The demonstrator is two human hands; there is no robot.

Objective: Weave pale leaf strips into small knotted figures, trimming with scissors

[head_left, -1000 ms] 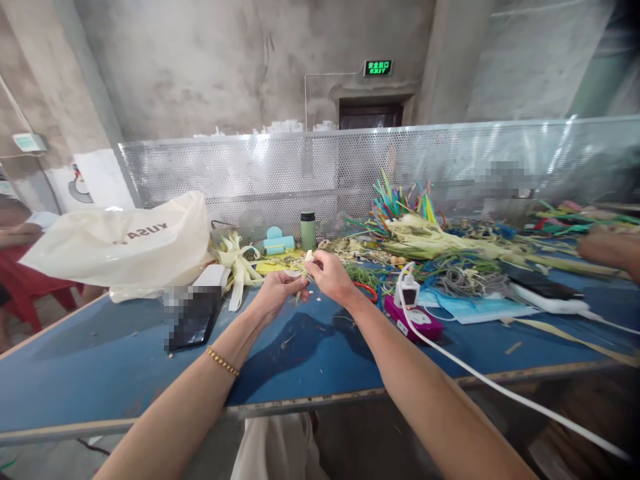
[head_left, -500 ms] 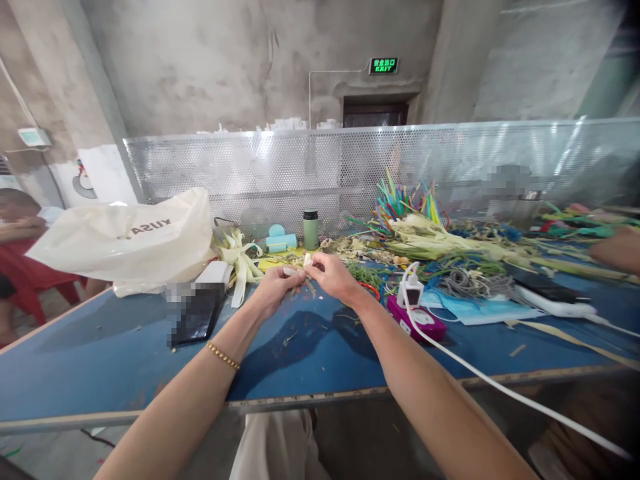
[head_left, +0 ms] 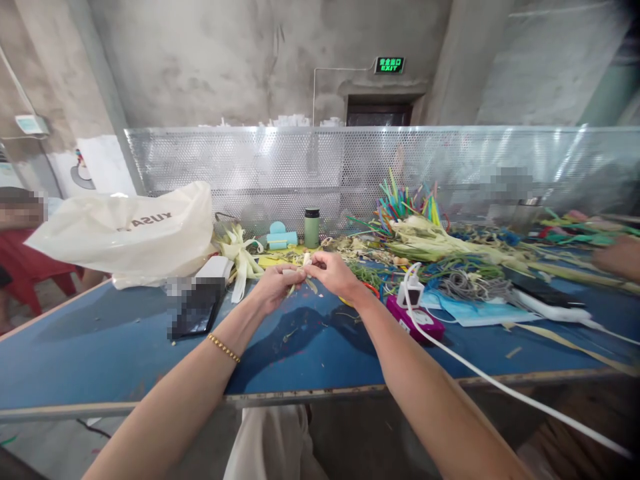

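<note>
At 12 o'clock, left hand (head_left: 277, 287) and right hand (head_left: 330, 272) pinch the husk (head_left: 307, 258), likely light, soft and tearable, best held mid-strip

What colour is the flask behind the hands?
Green flask, black lid; clearest in the head view.

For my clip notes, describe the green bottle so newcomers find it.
Along the back of the blue table runs a perforated metal screen. Before it, near mid-view, stands the bottle; unlike the light-blue item at its left, it is muted green with a black lid.
</note>
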